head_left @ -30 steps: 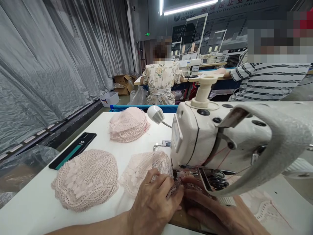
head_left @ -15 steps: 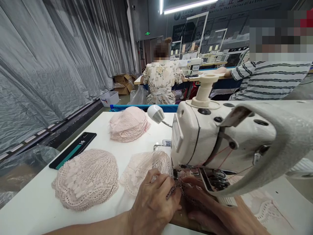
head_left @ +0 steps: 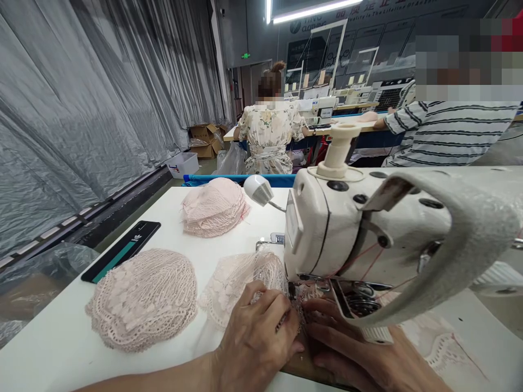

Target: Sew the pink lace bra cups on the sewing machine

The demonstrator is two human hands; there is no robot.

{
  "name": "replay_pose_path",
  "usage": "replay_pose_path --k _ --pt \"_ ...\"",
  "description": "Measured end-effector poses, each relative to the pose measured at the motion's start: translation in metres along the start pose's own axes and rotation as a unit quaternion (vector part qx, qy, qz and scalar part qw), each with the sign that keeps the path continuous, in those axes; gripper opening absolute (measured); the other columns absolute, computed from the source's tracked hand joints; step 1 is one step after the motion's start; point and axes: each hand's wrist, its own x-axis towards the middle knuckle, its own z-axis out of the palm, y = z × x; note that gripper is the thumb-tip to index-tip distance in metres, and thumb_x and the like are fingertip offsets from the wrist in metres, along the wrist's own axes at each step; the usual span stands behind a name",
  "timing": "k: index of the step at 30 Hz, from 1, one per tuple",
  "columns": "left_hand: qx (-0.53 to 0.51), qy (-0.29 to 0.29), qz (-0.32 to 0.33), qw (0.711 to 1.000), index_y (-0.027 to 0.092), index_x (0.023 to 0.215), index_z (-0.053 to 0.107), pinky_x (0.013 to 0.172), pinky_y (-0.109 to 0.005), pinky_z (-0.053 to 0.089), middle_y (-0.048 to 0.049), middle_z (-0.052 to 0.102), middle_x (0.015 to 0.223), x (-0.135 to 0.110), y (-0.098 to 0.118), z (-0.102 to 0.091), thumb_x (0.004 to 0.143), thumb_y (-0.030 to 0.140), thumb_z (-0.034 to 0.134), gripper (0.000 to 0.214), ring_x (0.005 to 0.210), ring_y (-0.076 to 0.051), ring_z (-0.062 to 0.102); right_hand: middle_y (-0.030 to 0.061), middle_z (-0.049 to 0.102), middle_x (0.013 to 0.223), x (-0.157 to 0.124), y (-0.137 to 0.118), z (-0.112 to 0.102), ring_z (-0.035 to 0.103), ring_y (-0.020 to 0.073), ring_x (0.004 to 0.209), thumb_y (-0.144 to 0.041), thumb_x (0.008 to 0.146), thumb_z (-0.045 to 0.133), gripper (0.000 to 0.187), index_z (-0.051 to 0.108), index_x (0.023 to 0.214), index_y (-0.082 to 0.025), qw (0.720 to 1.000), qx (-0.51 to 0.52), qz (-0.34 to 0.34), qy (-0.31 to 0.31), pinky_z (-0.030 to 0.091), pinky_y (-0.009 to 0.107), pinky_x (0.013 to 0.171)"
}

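A sewing machine [head_left: 318, 228] fills the right side, pink thread running down its front. Under its needle area lies a pale pink lace piece [head_left: 232, 277], spread out to the left of the machine. My left hand [head_left: 261, 326] is closed on the near edge of this lace, fingers curled just left of the presser foot. Beside it, my right hand [head_left: 351, 337] reaches beneath the machine head, its fingers at the lace's right part. Some of its fingertips are hidden by the lace and machine. The needle itself is hard to make out.
A stack of lace pieces [head_left: 143, 299] lies at the left, touching a dark phone [head_left: 122, 250]. Farther back sits a stack of pink cup-shaped pieces [head_left: 214, 207]. More lace [head_left: 445, 343] lies at the right. Two people work ahead, one in a floral top [head_left: 269, 130].
My right hand has shifted slightly, its fingers flatter over the lace near the needle area. My left hand stays almost in place. The camera view has moved a little.
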Motion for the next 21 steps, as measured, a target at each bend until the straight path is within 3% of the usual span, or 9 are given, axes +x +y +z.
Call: replay_pose_path --k 5,9,14,21 --pt "-0.011 0.005 -0.004 1.000 0.011 0.087 0.057 0.075 -0.034 0.040 -0.0016 0.059 0.080 -0.001 0.000 0.002 0.083 0.023 0.063 0.014 0.079 -0.016 0.055 0.0007 0.070 0.104 -0.001 0.000 0.000 0.064 0.0203 0.092 -0.038 0.090 0.051 0.019 0.067 0.098 -0.032 1.000 0.006 0.005 0.000 0.049 0.035 0.079" --pt "-0.010 0.010 -0.002 1.000 0.011 0.085 0.057 0.075 -0.034 0.040 -0.0023 0.061 0.082 0.001 0.000 0.001 0.083 0.025 0.063 0.016 0.079 -0.016 0.055 0.0028 0.068 0.109 -0.003 0.001 0.006 0.065 0.0190 0.092 -0.033 0.092 0.047 0.022 0.068 0.096 -0.026 1.000 -0.007 -0.029 0.007 0.052 0.031 0.073" --pt "-0.009 0.005 -0.005 1.000 0.011 0.086 0.057 0.073 -0.033 0.040 -0.0014 0.060 0.081 0.001 0.000 0.000 0.082 0.025 0.065 0.016 0.079 -0.016 0.055 0.0020 0.069 0.108 -0.001 0.002 0.003 0.066 0.0189 0.091 -0.033 0.090 0.050 0.020 0.067 0.097 -0.027 0.998 -0.028 -0.057 -0.020 0.054 0.031 0.069" --pt "0.000 0.004 -0.003 1.000 0.012 0.089 0.058 0.073 -0.033 0.039 -0.0007 0.058 0.078 0.002 0.000 0.000 0.084 0.022 0.062 0.012 0.077 -0.015 0.054 0.0057 0.069 0.106 -0.005 0.001 0.010 0.064 0.0198 0.093 -0.033 0.090 0.049 0.019 0.066 0.097 -0.026 1.000 0.005 -0.017 -0.004 0.052 0.034 0.077"
